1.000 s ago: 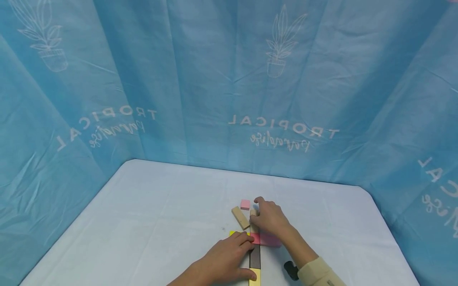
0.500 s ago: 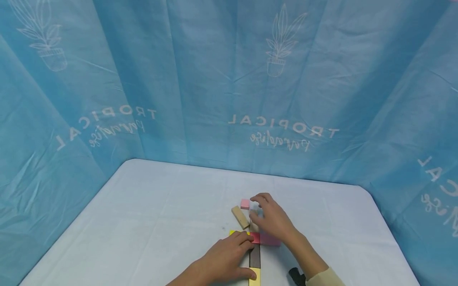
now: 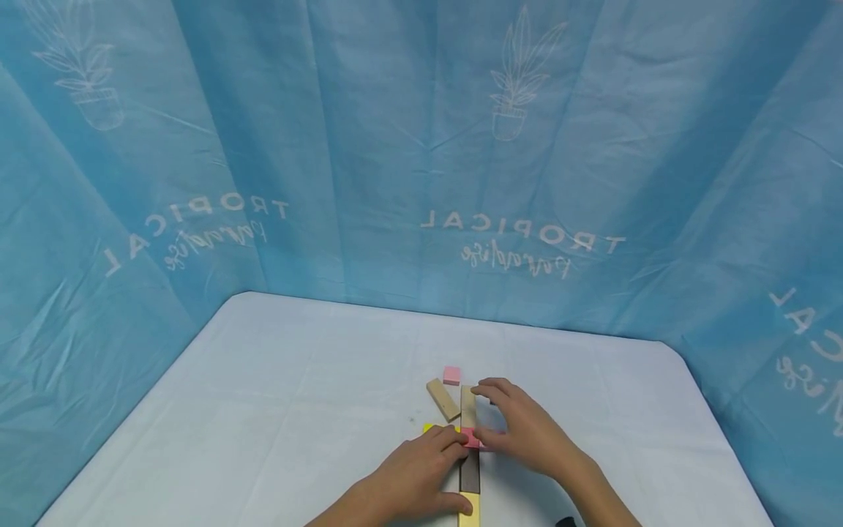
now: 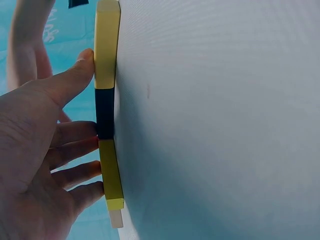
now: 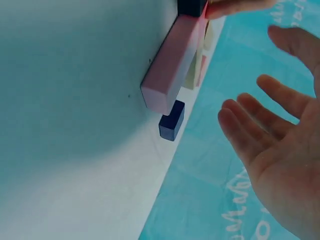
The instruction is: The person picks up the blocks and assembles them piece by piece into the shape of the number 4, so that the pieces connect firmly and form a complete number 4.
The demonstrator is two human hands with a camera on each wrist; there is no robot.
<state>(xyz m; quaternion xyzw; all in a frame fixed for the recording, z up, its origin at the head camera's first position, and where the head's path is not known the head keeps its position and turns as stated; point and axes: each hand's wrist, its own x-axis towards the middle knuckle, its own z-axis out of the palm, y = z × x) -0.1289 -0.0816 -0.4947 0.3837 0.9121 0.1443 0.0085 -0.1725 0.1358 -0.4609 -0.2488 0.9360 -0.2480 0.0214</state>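
Wooden blocks form a cross on the white table. Its long row runs from a pale yellow block [image 3: 468, 514] through a dark block [image 3: 470, 472] and a red block [image 3: 470, 438] to a plain wood block [image 3: 468, 406]. A yellow block [image 4: 111, 175] and a pink block [image 5: 172, 62] make the side arms. My left hand [image 3: 418, 479] rests on the row, thumb at the pale yellow block, fingertips at the dark, red and yellow ones. My right hand [image 3: 527, 432] hovers above the pink block, fingers loosely bent, holding nothing.
A second plain wood block [image 3: 443, 400] lies slanted left of the row's far end. Beyond it sits a small pink block [image 3: 451, 375]. Past the pink arm stands a small dark blue block [image 5: 171, 121]. Blue printed curtain [image 3: 369, 183] surrounds the white table [image 3: 296, 410].
My right hand has left the far plain wood block, lifting and then drawing back toward me and to the right, over the pink block. The left hand stays put.
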